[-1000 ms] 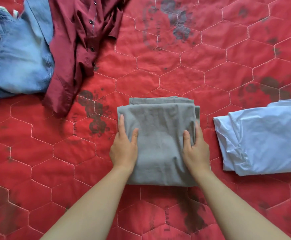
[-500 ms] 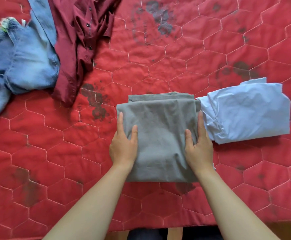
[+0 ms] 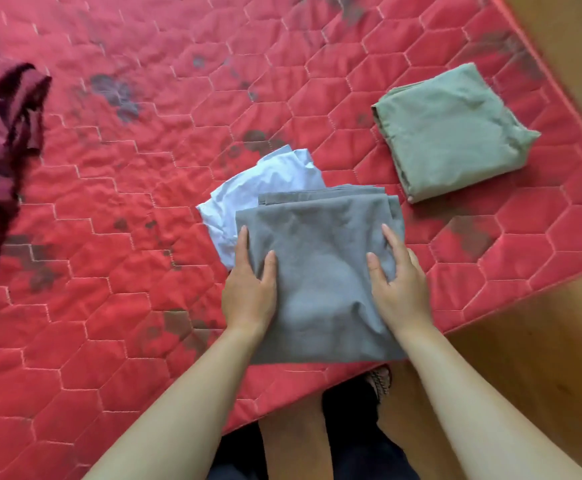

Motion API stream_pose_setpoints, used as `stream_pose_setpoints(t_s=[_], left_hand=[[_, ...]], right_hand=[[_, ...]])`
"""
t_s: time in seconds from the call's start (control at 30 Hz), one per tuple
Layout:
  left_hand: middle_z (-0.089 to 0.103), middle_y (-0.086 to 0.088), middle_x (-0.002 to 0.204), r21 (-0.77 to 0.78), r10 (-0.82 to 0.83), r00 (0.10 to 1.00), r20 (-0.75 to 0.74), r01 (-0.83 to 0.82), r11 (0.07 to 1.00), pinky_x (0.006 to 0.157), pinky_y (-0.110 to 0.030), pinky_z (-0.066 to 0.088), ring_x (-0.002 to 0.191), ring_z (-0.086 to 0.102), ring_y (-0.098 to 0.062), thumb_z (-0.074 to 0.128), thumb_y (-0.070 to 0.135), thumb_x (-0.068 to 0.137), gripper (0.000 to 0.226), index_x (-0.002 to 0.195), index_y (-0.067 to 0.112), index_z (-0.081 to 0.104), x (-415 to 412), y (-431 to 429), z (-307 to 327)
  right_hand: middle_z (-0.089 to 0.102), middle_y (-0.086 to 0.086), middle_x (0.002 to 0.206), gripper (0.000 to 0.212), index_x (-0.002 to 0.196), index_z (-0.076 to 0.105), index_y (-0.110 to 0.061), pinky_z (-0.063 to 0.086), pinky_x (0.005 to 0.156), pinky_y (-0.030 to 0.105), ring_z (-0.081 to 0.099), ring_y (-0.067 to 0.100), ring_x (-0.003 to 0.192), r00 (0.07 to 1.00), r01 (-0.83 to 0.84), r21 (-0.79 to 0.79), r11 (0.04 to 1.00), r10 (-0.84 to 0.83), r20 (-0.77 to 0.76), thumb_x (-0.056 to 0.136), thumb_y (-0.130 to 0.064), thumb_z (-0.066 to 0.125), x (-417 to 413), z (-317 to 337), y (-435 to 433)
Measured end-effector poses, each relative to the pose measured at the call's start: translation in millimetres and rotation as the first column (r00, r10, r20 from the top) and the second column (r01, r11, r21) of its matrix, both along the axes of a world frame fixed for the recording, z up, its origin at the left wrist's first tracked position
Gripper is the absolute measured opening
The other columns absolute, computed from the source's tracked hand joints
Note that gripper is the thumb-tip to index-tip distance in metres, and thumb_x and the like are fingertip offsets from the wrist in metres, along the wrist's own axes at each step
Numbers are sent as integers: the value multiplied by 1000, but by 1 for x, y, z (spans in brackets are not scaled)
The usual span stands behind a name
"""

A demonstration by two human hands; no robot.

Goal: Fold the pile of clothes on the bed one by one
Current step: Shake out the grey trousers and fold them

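Note:
A folded grey garment point(image 3: 320, 271) is held at both sides near the bed's front edge. My left hand point(image 3: 248, 292) grips its left side, thumb on top. My right hand point(image 3: 400, 285) grips its right side the same way. The grey garment partly covers a folded light blue garment point(image 3: 268, 181), which shows behind and to the left of it. A crumpled maroon shirt point(image 3: 2, 140) lies unfolded at the far left edge of the view.
A folded green garment point(image 3: 449, 129) lies at the right on the red quilted bed cover point(image 3: 144, 150), close to the bed's corner. Wooden floor point(image 3: 542, 358) borders the bed on the right and front. My legs point(image 3: 351, 427) stand against the front edge.
Both hands have carried the grey garment to the right, and it now overlaps the light blue one. The view swung right: the jeans left the frame and the green garment came in.

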State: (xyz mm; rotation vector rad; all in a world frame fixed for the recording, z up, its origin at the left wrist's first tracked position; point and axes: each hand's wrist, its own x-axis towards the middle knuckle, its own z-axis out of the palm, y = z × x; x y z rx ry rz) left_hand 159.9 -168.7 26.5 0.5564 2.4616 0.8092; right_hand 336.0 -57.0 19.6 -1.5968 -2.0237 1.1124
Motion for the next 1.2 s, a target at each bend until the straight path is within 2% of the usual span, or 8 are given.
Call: stream_pose_setpoints(t_s=[0.13,0.27,0.4,0.63,0.77,0.83,1.03,1.2], left_hand=[[46,0,141,52,-177,949,259,170,984,87,-20,30,124,48,-24,59,38,87,78,147,38,9,64,71,0],[39,4,145,81,-276,892,358,265,961,92,-19,29,127,44,-20,65,32,82,90,147,38,3,89,116,-4],[31,16,140,113,-338,870,358,319,941,95,-17,25,131,37,-13,65,26,81,91,148,33,3,90,155,-8],[28,6,150,52,-353,861,367,360,932,95,-19,25,132,36,-17,62,22,85,89,148,30,-1,63,223,-7],[33,4,147,40,-353,860,370,365,930,88,-18,28,125,44,-20,61,22,85,90,147,33,-5,51,258,-4],[35,3,145,36,-347,862,370,360,932,87,-20,31,121,48,-21,60,22,86,90,146,35,-5,47,274,-6],[34,3,146,73,-268,886,377,260,963,91,-22,32,126,44,-22,60,22,87,88,148,30,-3,51,319,-21],[38,1,145,62,-120,933,341,105,993,89,-24,33,124,46,-23,58,22,88,83,147,31,1,66,351,-41]], right_hand=[[51,5,121,63,138,35,-43,36,84,28,51,25,112,994,42,4,999,-43,104,80,-50,60,81,13,63],[50,3,124,67,137,32,-45,36,84,30,49,26,115,990,26,28,999,-30,134,79,-45,64,125,14,113],[48,3,129,69,138,32,-45,34,88,27,48,25,119,993,8,12,1000,-10,122,79,-40,68,134,9,158],[48,7,132,72,140,37,-33,28,93,15,47,21,122,986,-124,-38,992,127,104,77,-29,73,112,10,248],[46,3,139,70,138,38,-34,30,100,24,44,22,126,980,-157,-3,988,156,123,77,-30,73,94,7,295],[46,0,140,70,138,40,-31,28,102,24,43,21,128,977,-185,25,983,181,116,77,-28,73,88,3,314],[51,4,133,68,137,40,-32,31,96,22,48,22,120,950,-281,21,959,275,147,77,-29,73,72,-17,384],[49,2,135,68,137,38,-35,32,97,24,48,21,121,923,-363,27,932,355,144,77,-32,71,62,-38,433]])
